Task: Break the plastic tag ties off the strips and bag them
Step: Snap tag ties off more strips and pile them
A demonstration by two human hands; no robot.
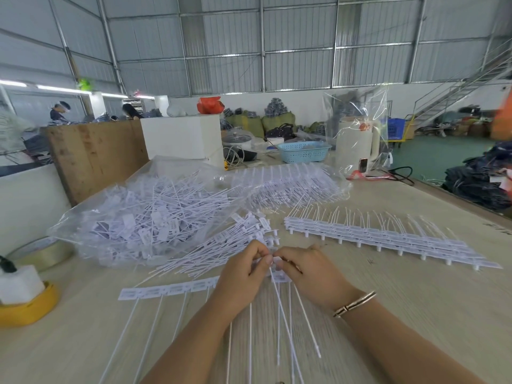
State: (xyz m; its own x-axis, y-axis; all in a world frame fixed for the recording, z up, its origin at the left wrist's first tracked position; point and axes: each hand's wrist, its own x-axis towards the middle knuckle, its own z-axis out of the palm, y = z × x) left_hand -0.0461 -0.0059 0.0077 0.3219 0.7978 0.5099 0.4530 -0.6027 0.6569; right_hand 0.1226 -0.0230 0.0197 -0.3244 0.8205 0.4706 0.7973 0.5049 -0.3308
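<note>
A white strip of plastic tag ties (166, 291) lies across the table in front of me, its thin tails running toward me. My left hand (243, 275) and my right hand (307, 273) meet over the strip's right end, and each pinches a tag head there between thumb and fingers. Just beyond my hands lies a loose heap of separated ties (232, 245). A clear plastic bag (144, 217) full of loose ties sits at the left. More whole strips (388, 239) are stacked at the right.
Another clear bag of strips (291, 184) lies further back. A tape roll (41, 253) and a yellow tape dispenser (27, 306) sit at the left edge. A blue basket (303, 152), a white kettle (356, 145) and a wooden board (97, 156) stand behind. People work far left.
</note>
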